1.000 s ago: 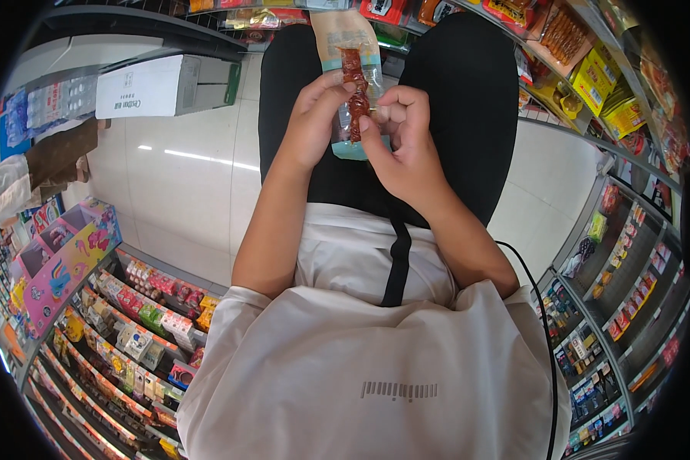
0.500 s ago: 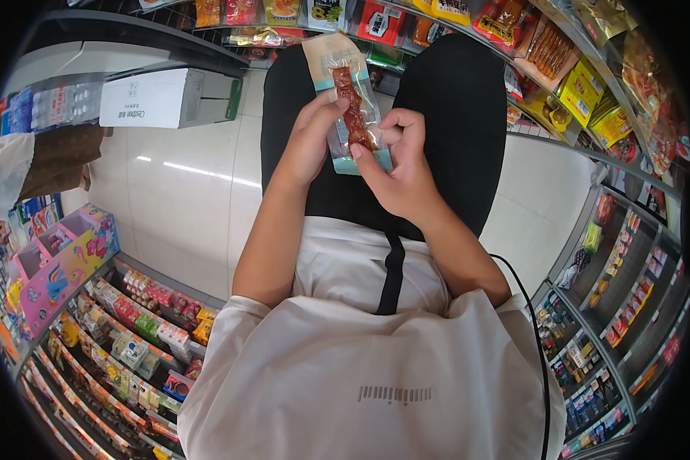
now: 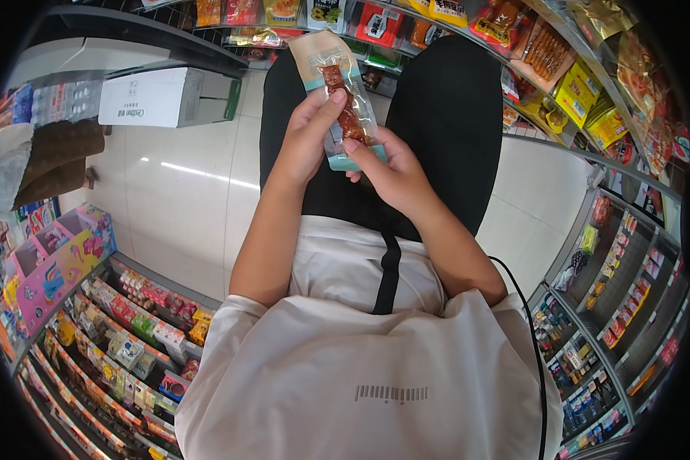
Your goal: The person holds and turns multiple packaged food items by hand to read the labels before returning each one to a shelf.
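Above my lap I hold a flat snack packet [image 3: 350, 115], with a clear window, a beige top and teal bands. Inside it shows a long, reddish-brown, glossy piece that looks like meat. My left hand [image 3: 307, 138] grips the packet's left side, its thumb lying over the front. At the lower right end, my right hand [image 3: 395, 172] is closed on the packet, thumb on the front and fingers partly hidden behind it. The packet is tilted, with its beige top leaning away to the left.
A shelf of bagged snacks [image 3: 575, 96] curves across the far side and right. A white carton [image 3: 142, 98] stands at the left. Shelves of small packages [image 3: 130, 345] lie at lower left, beside a pink display box [image 3: 61, 268]. Another rack [image 3: 621, 284] is at right.
The packet has shifted slightly left and its top leans further left. My right hand's fingers, curled beside the packet's edge before, have moved in behind its lower end.
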Demonstrator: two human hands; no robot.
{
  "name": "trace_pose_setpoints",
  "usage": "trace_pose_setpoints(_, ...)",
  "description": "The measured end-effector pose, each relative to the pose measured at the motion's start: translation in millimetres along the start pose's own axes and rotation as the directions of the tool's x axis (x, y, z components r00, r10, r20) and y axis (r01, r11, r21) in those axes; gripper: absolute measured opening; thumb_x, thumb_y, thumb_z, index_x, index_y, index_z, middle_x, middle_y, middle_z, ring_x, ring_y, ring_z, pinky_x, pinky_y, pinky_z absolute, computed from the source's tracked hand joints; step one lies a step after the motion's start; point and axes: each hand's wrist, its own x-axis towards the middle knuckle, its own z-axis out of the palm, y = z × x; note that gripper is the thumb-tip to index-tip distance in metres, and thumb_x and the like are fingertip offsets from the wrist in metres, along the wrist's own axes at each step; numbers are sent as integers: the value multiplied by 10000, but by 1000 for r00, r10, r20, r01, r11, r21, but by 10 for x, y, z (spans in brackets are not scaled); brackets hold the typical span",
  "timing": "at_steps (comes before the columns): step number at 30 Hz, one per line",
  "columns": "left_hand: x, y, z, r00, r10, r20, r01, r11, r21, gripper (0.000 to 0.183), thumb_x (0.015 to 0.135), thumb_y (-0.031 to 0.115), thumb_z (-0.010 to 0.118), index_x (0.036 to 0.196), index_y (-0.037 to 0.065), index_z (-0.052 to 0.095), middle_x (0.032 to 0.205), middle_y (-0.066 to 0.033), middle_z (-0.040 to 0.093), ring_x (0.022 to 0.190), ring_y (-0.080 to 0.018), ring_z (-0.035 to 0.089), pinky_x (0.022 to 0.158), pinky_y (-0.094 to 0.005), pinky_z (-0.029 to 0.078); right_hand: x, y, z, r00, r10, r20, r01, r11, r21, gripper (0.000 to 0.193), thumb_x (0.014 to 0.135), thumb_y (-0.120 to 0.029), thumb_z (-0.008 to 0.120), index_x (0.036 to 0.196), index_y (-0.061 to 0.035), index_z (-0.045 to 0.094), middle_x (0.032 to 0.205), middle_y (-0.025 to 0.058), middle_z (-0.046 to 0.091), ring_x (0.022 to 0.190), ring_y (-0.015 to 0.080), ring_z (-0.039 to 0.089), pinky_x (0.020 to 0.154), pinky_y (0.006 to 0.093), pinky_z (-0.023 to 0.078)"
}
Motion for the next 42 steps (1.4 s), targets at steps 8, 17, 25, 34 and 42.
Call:
trace_pose_setpoints(8,16,-27,-4,998,-23,50,23,1000,-1,317,973,301,587,1161,47,616,993,-26,659,898,-95,612,827,-251,474,-35,-52,13,997,-47,-57,44,998,-45,253,953,-252,616,1094,-43,631,926,11,643,756,73,599,638,232,513)
trace_pose_setpoints(17,3,-28,-41,997,-19,80,17,1000,26,359,966,270,522,1217,15,552,1100,-87,638,1009,-169,609,910,-317,461,-41,-27,-12,988,-124,-97,120,992,-42,238,942,-239,631,1081,-46,647,863,-7,634,712,59,568,619,227,472)
trace_pose_setpoints(25,-6,-56,-70,996,7,91,-13,998,60,332,899,179,538,1189,19,566,1070,-81,640,969,-171,612,878,-297,467,-44,-65,-9,998,-20,-67,23,999,31,255,953,-273,618,1063,-47,660,872,-2,643,769,61,578,657,226,472)
trace_pose_setpoints(34,-69,44,-111,984,-92,156,78,993,93,334,799,180,536,1081,8,582,960,-59,635,858,-141,594,779,-251,453,-25,-43,-50,987,55,149,-69,994,90,229,963,-190,606,1058,11,662,964,30,682,893,71,619,793,232,490)
trace_pose_setpoints(42,-63,15,-86,980,-71,184,58,995,77,351,811,180,538,1104,-9,583,960,-68,645,855,-140,606,768,-258,472,-70,-41,-41,993,-21,118,9,995,100,225,964,-149,600,1095,30,638,963,34,682,897,72,622,799,234,495)
